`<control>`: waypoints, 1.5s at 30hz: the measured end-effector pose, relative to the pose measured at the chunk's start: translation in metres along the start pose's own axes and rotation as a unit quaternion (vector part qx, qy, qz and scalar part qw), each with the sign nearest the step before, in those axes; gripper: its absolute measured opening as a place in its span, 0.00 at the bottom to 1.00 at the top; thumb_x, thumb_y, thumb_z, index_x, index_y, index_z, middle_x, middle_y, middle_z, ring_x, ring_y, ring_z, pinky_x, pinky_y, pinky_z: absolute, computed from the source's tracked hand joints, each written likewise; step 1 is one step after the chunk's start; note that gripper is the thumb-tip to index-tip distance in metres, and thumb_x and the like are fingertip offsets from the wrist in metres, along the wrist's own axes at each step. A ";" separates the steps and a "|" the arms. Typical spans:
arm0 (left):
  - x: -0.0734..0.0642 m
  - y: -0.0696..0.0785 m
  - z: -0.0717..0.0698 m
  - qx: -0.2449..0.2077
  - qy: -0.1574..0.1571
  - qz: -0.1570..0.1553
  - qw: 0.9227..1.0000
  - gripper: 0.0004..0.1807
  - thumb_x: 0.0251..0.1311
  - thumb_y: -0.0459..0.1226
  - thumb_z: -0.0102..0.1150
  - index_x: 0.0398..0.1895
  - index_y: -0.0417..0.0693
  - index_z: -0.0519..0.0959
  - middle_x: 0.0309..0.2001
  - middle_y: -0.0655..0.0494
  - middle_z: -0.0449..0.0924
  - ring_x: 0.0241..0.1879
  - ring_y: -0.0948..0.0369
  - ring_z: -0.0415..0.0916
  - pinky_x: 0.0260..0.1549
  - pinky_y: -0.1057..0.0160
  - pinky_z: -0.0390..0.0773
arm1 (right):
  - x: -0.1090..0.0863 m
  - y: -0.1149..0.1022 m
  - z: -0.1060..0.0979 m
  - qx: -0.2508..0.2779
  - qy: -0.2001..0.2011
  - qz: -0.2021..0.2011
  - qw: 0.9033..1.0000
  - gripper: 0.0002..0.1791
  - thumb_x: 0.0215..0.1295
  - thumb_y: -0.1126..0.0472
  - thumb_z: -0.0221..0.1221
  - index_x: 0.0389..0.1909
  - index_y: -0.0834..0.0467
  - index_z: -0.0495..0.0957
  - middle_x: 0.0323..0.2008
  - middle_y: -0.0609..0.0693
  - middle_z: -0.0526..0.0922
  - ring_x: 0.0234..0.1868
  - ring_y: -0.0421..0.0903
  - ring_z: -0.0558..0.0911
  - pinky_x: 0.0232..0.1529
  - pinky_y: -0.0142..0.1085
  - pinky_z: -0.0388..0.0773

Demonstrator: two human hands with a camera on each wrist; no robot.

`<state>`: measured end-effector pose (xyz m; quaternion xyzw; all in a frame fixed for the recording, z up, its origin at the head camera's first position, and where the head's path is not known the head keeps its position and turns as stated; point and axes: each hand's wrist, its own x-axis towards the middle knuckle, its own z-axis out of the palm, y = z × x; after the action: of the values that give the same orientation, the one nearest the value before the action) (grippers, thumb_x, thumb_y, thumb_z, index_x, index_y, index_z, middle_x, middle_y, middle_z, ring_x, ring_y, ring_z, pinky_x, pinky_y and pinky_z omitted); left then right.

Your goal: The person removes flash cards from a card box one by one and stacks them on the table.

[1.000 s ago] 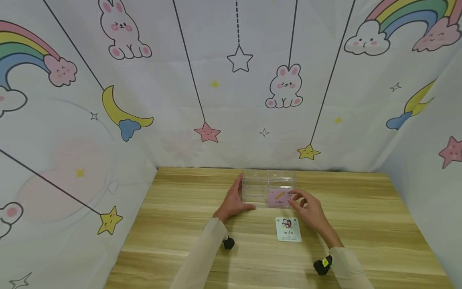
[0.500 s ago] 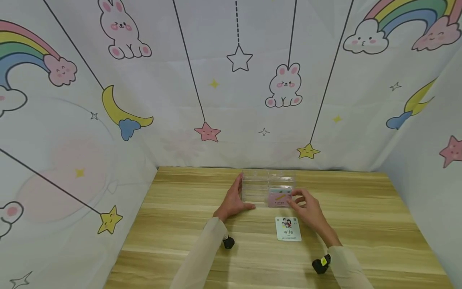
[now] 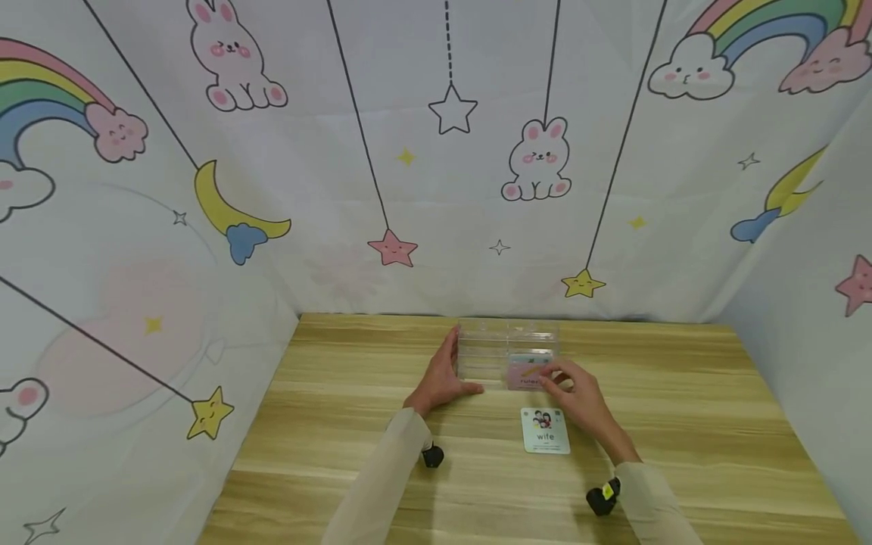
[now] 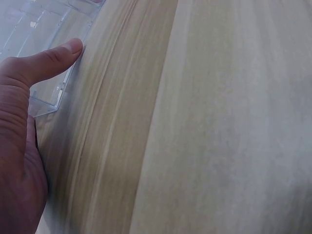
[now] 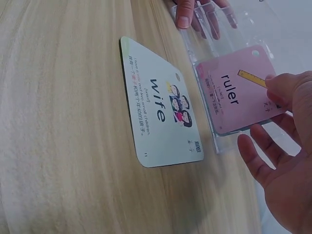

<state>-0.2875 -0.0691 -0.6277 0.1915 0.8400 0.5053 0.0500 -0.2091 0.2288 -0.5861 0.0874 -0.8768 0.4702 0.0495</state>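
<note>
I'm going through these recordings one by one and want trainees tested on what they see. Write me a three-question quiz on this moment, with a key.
1. Multiple choice: which word is printed on the pink card? a) wife b) ruler c) apple
2. True or false: the wife card stands inside the clear rack.
3. Short answer: which hand pinches the pink card, and what does the other one do?

Key
1. b) ruler.
2. False: the wife card lies on the table, in front of the clear rack.
3. The right hand pinches it; the left hand holds the clear rack at its left side.
</note>
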 end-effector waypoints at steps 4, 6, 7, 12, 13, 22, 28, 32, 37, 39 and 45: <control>0.001 -0.001 0.000 0.002 -0.002 -0.004 1.000 0.75 0.41 0.39 0.88 0.86 0.52 0.40 0.83 0.49 0.47 0.79 0.55 0.53 0.74 0.62 0.59 | 0.001 -0.003 -0.001 0.003 0.010 0.000 1.000 0.11 0.73 0.59 0.65 0.52 0.58 0.84 0.49 0.54 0.83 0.46 0.50 0.80 0.41 0.34 0.83; 0.001 -0.002 0.000 0.002 -0.004 -0.004 1.000 0.75 0.41 0.40 0.88 0.86 0.52 0.40 0.83 0.49 0.47 0.79 0.56 0.52 0.74 0.63 0.59 | 0.002 -0.005 -0.001 0.006 0.017 0.000 1.000 0.13 0.73 0.57 0.65 0.53 0.58 0.84 0.49 0.54 0.83 0.46 0.50 0.80 0.41 0.34 0.83; 0.001 -0.003 0.000 0.001 -0.004 -0.002 1.000 0.75 0.42 0.40 0.88 0.86 0.51 0.40 0.83 0.49 0.47 0.79 0.55 0.52 0.75 0.62 0.59 | 0.003 -0.005 -0.002 0.005 0.020 -0.001 1.000 0.13 0.74 0.56 0.65 0.53 0.58 0.83 0.49 0.54 0.83 0.46 0.50 0.79 0.41 0.34 0.82; 0.000 -0.001 0.000 -0.002 -0.004 0.002 1.000 0.75 0.42 0.39 0.88 0.86 0.49 0.40 0.83 0.47 0.47 0.79 0.53 0.53 0.75 0.60 0.60 | 0.004 -0.007 -0.002 0.001 0.030 -0.011 0.999 0.14 0.72 0.59 0.66 0.54 0.59 0.83 0.51 0.55 0.83 0.48 0.52 0.80 0.41 0.33 0.83; 0.000 -0.001 0.000 -0.002 -0.005 0.001 1.000 0.75 0.42 0.39 0.88 0.86 0.50 0.40 0.83 0.47 0.47 0.79 0.53 0.53 0.75 0.60 0.60 | 0.004 -0.007 -0.002 0.002 0.032 -0.012 0.999 0.14 0.71 0.61 0.66 0.54 0.60 0.83 0.52 0.56 0.83 0.48 0.52 0.81 0.41 0.33 0.83; 0.000 0.000 0.001 0.002 -0.006 -0.016 1.000 0.75 0.42 0.39 0.88 0.86 0.56 0.40 0.83 0.51 0.47 0.79 0.56 0.51 0.75 0.63 0.59 | -0.003 -0.012 -0.008 0.019 0.059 -0.021 0.998 0.15 0.67 0.69 0.68 0.54 0.63 0.82 0.55 0.61 0.82 0.46 0.58 0.84 0.42 0.31 0.85; -0.001 0.000 0.002 -0.002 -0.003 -0.016 1.000 0.74 0.42 0.39 0.88 0.86 0.56 0.40 0.83 0.51 0.48 0.79 0.56 0.52 0.75 0.61 0.60 | -0.011 -0.006 -0.011 0.037 0.060 -0.017 0.997 0.19 0.64 0.73 0.69 0.55 0.63 0.80 0.56 0.61 0.82 0.41 0.54 0.85 0.41 0.28 0.85; -0.002 0.001 0.001 -0.003 -0.002 -0.020 1.000 0.74 0.42 0.39 0.88 0.86 0.57 0.41 0.83 0.51 0.48 0.79 0.57 0.53 0.74 0.62 0.60 | -0.018 -0.001 -0.012 0.059 0.045 -0.002 0.997 0.21 0.62 0.74 0.70 0.56 0.65 0.79 0.55 0.64 0.80 0.38 0.51 0.86 0.35 0.30 0.85; -0.001 0.003 0.001 -0.005 -0.003 -0.021 1.000 0.74 0.43 0.39 0.87 0.86 0.56 0.40 0.83 0.52 0.47 0.79 0.57 0.52 0.75 0.61 0.60 | -0.026 0.001 -0.014 0.074 0.011 0.048 0.996 0.23 0.62 0.73 0.70 0.58 0.64 0.78 0.58 0.64 0.79 0.37 0.51 0.86 0.32 0.31 0.84; -0.001 0.003 0.000 -0.004 -0.003 -0.021 1.000 0.74 0.43 0.40 0.87 0.86 0.56 0.40 0.83 0.52 0.47 0.79 0.57 0.52 0.75 0.61 0.60 | -0.029 0.001 -0.015 0.074 -0.001 0.071 0.995 0.24 0.62 0.71 0.71 0.59 0.63 0.78 0.59 0.63 0.78 0.37 0.50 0.86 0.33 0.30 0.84; 0.000 0.004 0.000 -0.006 -0.004 -0.025 1.000 0.74 0.43 0.39 0.87 0.86 0.56 0.39 0.83 0.54 0.46 0.79 0.59 0.51 0.74 0.64 0.59 | -0.037 0.003 -0.012 0.088 -0.048 0.111 0.989 0.23 0.64 0.66 0.72 0.59 0.61 0.78 0.60 0.64 0.76 0.37 0.49 0.85 0.34 0.31 0.84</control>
<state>-0.2863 -0.0675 -0.6240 0.1721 0.8414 0.5078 0.0673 -0.1729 0.2446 -0.5877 0.0158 -0.8376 0.5434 -0.0532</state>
